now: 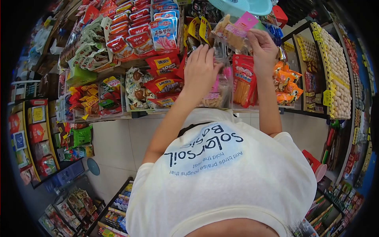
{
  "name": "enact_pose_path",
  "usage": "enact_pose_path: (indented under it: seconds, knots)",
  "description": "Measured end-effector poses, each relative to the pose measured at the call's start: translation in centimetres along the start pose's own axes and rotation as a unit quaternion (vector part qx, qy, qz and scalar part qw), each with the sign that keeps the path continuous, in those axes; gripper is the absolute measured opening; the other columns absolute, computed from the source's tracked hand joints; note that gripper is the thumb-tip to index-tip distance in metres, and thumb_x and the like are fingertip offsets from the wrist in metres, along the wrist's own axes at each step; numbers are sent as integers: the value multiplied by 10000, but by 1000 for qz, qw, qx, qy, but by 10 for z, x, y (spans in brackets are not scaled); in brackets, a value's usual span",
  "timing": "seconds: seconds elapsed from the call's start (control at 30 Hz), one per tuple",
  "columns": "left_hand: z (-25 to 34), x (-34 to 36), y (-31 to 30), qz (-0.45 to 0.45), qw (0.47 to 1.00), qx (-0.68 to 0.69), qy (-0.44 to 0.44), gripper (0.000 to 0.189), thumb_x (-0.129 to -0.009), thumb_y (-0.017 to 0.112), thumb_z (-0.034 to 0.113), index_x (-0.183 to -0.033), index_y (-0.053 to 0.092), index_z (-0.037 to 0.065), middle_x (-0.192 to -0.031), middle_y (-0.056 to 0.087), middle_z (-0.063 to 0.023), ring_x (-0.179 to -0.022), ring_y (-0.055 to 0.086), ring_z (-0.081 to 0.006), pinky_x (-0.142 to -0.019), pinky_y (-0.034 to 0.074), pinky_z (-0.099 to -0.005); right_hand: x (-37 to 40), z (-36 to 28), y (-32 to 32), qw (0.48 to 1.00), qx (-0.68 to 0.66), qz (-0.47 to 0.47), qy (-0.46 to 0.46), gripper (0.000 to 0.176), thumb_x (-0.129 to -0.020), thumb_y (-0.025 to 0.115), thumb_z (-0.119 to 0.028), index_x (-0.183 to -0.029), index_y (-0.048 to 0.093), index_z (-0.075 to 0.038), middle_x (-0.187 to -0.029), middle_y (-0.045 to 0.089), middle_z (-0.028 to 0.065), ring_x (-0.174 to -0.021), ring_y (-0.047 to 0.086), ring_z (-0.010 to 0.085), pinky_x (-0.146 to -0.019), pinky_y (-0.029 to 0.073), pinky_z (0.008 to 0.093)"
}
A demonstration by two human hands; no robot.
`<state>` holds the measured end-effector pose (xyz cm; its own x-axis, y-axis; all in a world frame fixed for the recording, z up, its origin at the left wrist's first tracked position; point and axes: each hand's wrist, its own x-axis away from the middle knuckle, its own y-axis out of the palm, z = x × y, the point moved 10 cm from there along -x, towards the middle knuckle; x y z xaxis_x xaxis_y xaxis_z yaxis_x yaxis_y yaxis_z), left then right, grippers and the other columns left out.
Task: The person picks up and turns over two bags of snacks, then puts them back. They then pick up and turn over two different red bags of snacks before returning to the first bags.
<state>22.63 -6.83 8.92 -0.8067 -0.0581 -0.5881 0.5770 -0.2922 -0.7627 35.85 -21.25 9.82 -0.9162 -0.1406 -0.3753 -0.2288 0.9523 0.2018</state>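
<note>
My right hand (263, 45) is closed on the top edge of a clear snack packet (236, 34) with a pink header, lifted above the display bins. Pale brown pieces show through its plastic. My left hand (200, 73) lies lower and to the left, its fingers stretched over the packets in a middle bin, its thumb near more pink-labelled clear packets (217, 89). What lies under the left palm is hidden. Red packets with yellow labels (166, 75) sit beside my left wrist. A red packet of stick-shaped snacks (243, 81) stands between my two forearms.
Orange-wrapped snacks (287, 83) fill a bin on the right, near a rack of egg trays (335, 67). Red and white pouches (138, 37) stand in rows at the back left. A light blue plastic basket (241, 6) rests at the back. Low shelves flank the tiled floor (110, 146).
</note>
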Motion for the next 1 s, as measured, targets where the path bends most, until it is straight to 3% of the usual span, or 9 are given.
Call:
enact_pose_path:
  seconds: [0.1, 0.13, 0.17, 0.23, 0.27, 0.7, 0.8, 0.87, 1.0]
  knots:
    - [-24, -4, 49, -98, 993, -32, -56, 553, -836, 659, 383, -1190, 529, -21, -1064, 635, -179, -974, 611, -324, -821, 494, -413, -3, 7, 6, 1000, -3, -16, 4, 119, -884, 657, -18, -1003, 663, -7, -935, 686, 20, -859, 614, 64, -776, 472, 194]
    - [-30, -2, 65, -176, 978, -64, -88, 557, -859, 599, 484, -1087, 603, -24, -908, 682, -163, -854, 652, -325, -739, 518, -430, -5, 11, 7, 1000, 3, -14, 3, 120, -884, 660, -26, -1003, 663, -8, -928, 686, 19, -850, 616, 65, -774, 472, 194]
    - [-28, -3, 65, -173, 979, -65, -83, 557, -859, 599, 484, -1087, 603, -24, -908, 682, -163, -854, 652, -325, -739, 518, -430, -6, 11, 7, 1000, 3, -11, -2, 120, -884, 660, -26, -1003, 663, -8, -928, 686, 19, -850, 616, 65, -774, 472, 194]
    - [-18, 3, 72, -267, 959, -72, -62, 580, -866, 549, 550, -969, 673, -6, -820, 690, -164, -810, 659, -319, -709, 525, -437, -2, 14, 11, 1000, -6, -18, 10, 120, -886, 659, -32, -1004, 662, -9, -922, 687, 23, -847, 617, 65, -772, 476, 199]
    - [-20, 11, 77, -254, 963, -45, -77, 604, -833, 552, 596, -761, 716, 20, -792, 691, -150, -843, 645, -298, -713, 494, -426, 1, 15, 13, 1000, -9, -18, 19, 110, -889, 657, -38, -996, 663, -12, -908, 684, 19, -823, 612, 64, -755, 475, 203]
    - [-16, 34, 71, -258, 963, -39, -73, 545, -827, 599, 548, -903, 707, 19, -880, 687, -162, -891, 624, -298, -794, 471, -428, 11, 73, 35, 981, -75, -98, 149, 96, -884, 663, -55, -975, 660, -21, -880, 674, 8, -791, 608, 80, -738, 489, 240]
    - [-7, 20, 51, -162, 986, -36, -15, 520, -871, 562, 511, -1003, 681, 23, -917, 682, -169, -891, 635, -328, -793, 508, -429, 4, 70, 33, 981, -108, -80, 141, 94, -890, 655, -56, -978, 660, -21, -874, 674, 7, -776, 611, 83, -743, 492, 239]
    - [-16, 31, 74, -332, 939, -16, -85, 522, -880, 551, 512, -1003, 679, 21, -914, 681, -188, -885, 645, -344, -783, 508, -452, 8, 68, 42, 980, -88, -120, 132, 107, -890, 655, -65, -991, 661, -28, -867, 674, 1, -758, 606, 76, -708, 492, 233]
    - [-20, 36, 79, -372, 922, -10, -106, 553, -858, 563, 545, -915, 709, 14, -940, 684, -183, -909, 657, -332, -811, 505, -440, 29, 90, 57, 955, 37, -225, 190, 105, -869, 671, -90, -957, 683, -33, -831, 686, 14, -735, 624, 94, -639, 495, 263]
